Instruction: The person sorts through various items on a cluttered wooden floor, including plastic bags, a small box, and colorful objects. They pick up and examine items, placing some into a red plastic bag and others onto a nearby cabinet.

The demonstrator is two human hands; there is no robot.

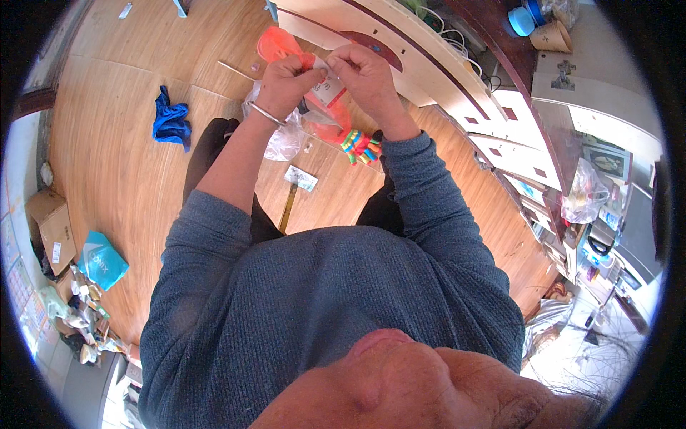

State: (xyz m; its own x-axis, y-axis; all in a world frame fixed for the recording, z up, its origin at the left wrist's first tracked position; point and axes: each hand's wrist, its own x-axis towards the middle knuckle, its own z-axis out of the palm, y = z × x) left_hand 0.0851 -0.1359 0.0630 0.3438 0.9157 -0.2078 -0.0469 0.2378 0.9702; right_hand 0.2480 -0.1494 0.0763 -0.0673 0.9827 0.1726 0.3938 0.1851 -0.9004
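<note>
My left hand [289,86], with a bangle at its wrist, pinches a white printed card [329,92] by its upper left part. The card has a red edge and bears writing. My right hand [364,75] grips the card's upper right edge with thumb and fingertips. Orange-red mesh or thin fabric [277,44] bunches out above my left hand, and more of it hangs below the card. Under the hands lie a clear plastic bag [284,140] and a multicoloured striped knit glove [361,146]. My fingers partly hide how the card and the mesh meet.
A blue cloth [170,120] lies on the wood floor, left of my legs. Between my feet are a small printed packet [301,178] and a yellow strip [288,208]. A pale cabinet [429,59] curves ahead and to the right. A cardboard box [53,228] and teal bag [102,261] stand left.
</note>
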